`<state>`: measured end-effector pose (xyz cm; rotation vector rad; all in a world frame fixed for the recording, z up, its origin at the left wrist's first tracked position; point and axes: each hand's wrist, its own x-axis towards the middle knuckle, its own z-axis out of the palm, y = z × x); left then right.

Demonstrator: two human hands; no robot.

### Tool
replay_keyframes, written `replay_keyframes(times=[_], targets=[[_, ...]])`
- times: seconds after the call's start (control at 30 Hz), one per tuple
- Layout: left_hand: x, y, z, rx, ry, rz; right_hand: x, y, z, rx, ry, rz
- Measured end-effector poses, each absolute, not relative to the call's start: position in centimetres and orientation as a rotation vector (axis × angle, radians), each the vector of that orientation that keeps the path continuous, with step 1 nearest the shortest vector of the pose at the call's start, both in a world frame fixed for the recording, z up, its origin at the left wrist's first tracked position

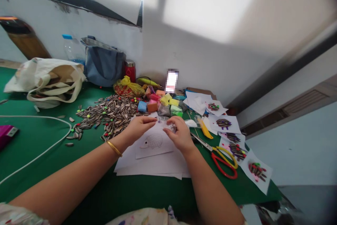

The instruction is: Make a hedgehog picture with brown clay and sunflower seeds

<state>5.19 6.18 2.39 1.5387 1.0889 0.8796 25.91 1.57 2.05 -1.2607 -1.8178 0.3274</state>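
Observation:
My right hand is closed around a crumpled clear plastic packet; its contents are hard to make out. Just left of it, my left hand has thumb and fingers pinched together, and whatever may be between them is too small to name. Both hands hover over a sheet with a printed hedgehog drawing, which lies on several white papers. A heap of striped sunflower seeds mixed with small coloured balls spreads to the left. Packs of coloured modelling clay sit beyond my hands.
Scissors with red and yellow handles and a yellow cutter lie right. Finished seed hedgehog cards line the right edge. A blue bag, a cream tote, a red flask and a phone stand behind.

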Motion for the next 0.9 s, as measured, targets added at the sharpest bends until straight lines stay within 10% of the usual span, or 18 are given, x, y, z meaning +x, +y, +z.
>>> replay_keyframes(times=[0.9], targets=[[3.0,4.1,1.2,1.245,0.969,0.845,24.3,1.0,1.0,-1.29,-1.986,0.341]])
